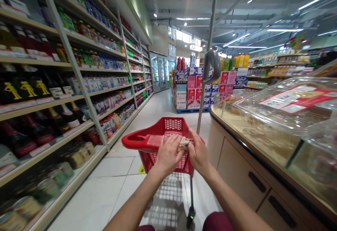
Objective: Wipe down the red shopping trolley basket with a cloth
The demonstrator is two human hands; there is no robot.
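Note:
In front of me stands a red plastic shopping cart (pixel 174 122) with a mesh basket and a thick red handle (pixel 152 140). My left hand (pixel 168 154) lies over the handle near its middle, fingers bent round it and touching a crumpled off-white cloth (pixel 183 142). On the handle's right part, my right hand (pixel 198 152) is closed on the cloth, thumb towards the left hand. The undersides of both grips are hidden. A tall metal pole (pixel 207 41) with a grey hook-shaped plastic piece (pixel 212 66) rises from the cart's right side.
Shelves (pixel 79 68) of bottles and cans line the left. On the right is a wooden counter (pixel 237 161) with clear plastic covers (pixel 279 101). Stacked drink cartons (pixel 195 87) stand ahead on a blue pallet, with glass-door fridges (pixel 159 69) beyond. Tiled floor (pixel 116 169) runs between.

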